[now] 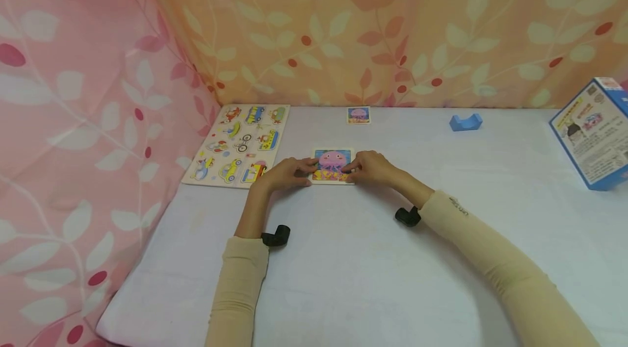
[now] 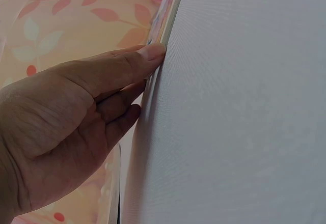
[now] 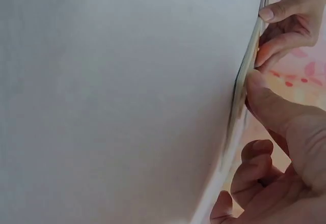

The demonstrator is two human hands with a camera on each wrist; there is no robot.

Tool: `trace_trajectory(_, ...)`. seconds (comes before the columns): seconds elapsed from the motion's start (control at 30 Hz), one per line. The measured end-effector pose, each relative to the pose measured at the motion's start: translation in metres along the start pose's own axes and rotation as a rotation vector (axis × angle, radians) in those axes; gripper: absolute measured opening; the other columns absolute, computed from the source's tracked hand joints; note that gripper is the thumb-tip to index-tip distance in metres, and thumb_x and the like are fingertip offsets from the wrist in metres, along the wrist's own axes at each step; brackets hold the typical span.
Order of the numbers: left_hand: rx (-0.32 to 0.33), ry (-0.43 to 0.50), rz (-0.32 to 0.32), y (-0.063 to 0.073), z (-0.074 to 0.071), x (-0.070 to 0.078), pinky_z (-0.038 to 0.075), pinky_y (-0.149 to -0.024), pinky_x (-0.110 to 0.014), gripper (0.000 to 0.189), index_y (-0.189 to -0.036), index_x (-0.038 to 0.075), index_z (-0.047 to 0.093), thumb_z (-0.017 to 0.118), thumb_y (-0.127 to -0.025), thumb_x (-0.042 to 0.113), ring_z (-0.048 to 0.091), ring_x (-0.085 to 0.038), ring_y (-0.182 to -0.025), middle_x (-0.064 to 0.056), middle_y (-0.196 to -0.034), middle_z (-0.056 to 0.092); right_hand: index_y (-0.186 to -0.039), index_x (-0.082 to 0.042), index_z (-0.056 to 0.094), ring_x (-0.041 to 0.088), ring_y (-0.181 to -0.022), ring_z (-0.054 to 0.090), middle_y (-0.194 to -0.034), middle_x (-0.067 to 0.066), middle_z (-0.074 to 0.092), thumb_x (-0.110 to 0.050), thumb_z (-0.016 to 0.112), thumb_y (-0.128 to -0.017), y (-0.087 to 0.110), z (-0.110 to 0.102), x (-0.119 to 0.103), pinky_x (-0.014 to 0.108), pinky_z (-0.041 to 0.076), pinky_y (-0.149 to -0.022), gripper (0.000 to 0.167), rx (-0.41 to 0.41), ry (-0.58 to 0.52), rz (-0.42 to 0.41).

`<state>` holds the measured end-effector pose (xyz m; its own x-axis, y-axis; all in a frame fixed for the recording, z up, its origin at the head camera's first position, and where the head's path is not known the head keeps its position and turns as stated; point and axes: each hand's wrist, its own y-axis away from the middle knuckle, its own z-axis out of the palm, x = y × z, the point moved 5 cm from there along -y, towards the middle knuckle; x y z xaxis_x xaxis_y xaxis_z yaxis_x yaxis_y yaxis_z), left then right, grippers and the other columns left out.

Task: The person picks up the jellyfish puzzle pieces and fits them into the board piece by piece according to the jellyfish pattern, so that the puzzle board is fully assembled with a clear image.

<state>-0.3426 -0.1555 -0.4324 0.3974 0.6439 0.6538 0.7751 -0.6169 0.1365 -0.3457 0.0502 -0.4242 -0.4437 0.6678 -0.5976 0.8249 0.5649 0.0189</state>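
A small square jellyfish puzzle [image 1: 332, 159] lies on the white-covered table, showing a pink jellyfish on blue in a pale frame. My left hand [image 1: 288, 174] holds its left side, index finger on the picture and thumb at the near corner. At the right side, my right hand [image 1: 372, 168] grips the puzzle between thumb and index finger, which covers part of the picture. The left wrist view shows the left thumb [image 2: 153, 52] against the puzzle's edge. In the right wrist view the right thumb [image 3: 259, 84] touches that edge, other fingers curled below.
A vehicle puzzle board [image 1: 240, 145] lies left, close by the left hand. Behind the jellyfish puzzle is a small matching picture card [image 1: 358, 115]. A blue notched block [image 1: 465, 122] sits at the back right, and a blue-and-white box [image 1: 593, 132] stands far right.
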Motion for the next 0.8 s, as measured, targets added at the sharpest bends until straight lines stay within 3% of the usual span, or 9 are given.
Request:
trace_trajectory(0.17, 0.004, -0.018, -0.024, 0.0, 0.0, -0.001, 0.021, -0.114, -0.037, 0.044, -0.125, 0.01, 0.056, 0.067, -0.083, 0.017, 0.027, -0.016, -0.139, 0.007, -0.146, 0.037, -0.103, -0.011, 0.071, 0.012, -0.071, 0.048, -0.086, 0.009, 0.066, -0.021, 0.075, -0.075, -0.003, 0.001, 0.006, 0.024, 0.037, -0.06, 0.03, -0.015, -0.074, 0.053)
trace_trajectory(0.33, -0.004, -0.022, -0.042, 0.0, 0.002, -0.002, 0.021, -0.114, -0.038, 0.045, -0.126, 0.011, 0.056, 0.067, -0.083, 0.018, 0.027, -0.016, -0.139, 0.008, -0.146, 0.036, -0.097, -0.016, 0.073, 0.018, -0.082, 0.061, -0.097, 0.007, 0.071, -0.026, 0.076, -0.073, -0.006, 0.001, 0.005, 0.026, 0.042, -0.06, 0.026, -0.005, -0.022, 0.117)
trace_trajectory(0.47, -0.007, -0.014, -0.02, -0.001, 0.002, 0.001, 0.021, -0.114, -0.039, 0.045, -0.126, 0.009, 0.055, 0.067, -0.083, 0.017, 0.026, -0.017, -0.139, 0.006, -0.146, 0.036, -0.092, -0.018, 0.075, 0.022, -0.088, 0.062, -0.097, 0.004, 0.072, -0.026, 0.078, -0.072, -0.007, -0.001, 0.007, 0.03, 0.043, -0.063, 0.022, 0.012, -0.012, 0.175)
trace_trajectory(0.67, -0.008, 0.002, -0.022, 0.001, 0.004, -0.002, 0.02, -0.114, -0.041, 0.045, -0.126, 0.007, 0.055, 0.067, -0.083, 0.015, 0.026, -0.019, -0.139, 0.004, -0.147, 0.036, -0.096, -0.017, 0.074, 0.013, -0.085, 0.055, -0.097, 0.004, 0.071, -0.024, 0.076, -0.074, -0.01, 0.006, 0.016, 0.029, 0.04, -0.071, 0.023, -0.018, -0.114, 0.195)
trace_trajectory(0.73, -0.012, 0.01, -0.042, 0.002, 0.006, -0.005, 0.02, -0.114, -0.04, 0.045, -0.126, 0.008, 0.055, 0.067, -0.083, 0.015, 0.025, -0.019, -0.139, 0.005, -0.147, 0.036, -0.097, -0.016, 0.074, 0.011, -0.079, 0.05, -0.097, 0.004, 0.071, -0.024, 0.074, -0.076, -0.01, 0.009, 0.02, 0.027, 0.037, -0.067, 0.023, -0.021, -0.152, 0.179)
trace_trajectory(0.8, -0.024, -0.004, -0.046, 0.002, 0.009, -0.005, 0.021, -0.114, -0.041, 0.044, -0.126, 0.008, 0.056, 0.067, -0.084, 0.015, 0.026, -0.02, -0.139, 0.004, -0.146, 0.036, -0.098, -0.013, 0.074, 0.01, -0.067, 0.045, -0.078, 0.003, 0.069, -0.023, 0.073, -0.077, -0.008, 0.009, 0.023, 0.025, 0.033, -0.06, 0.023, -0.013, -0.197, 0.147)
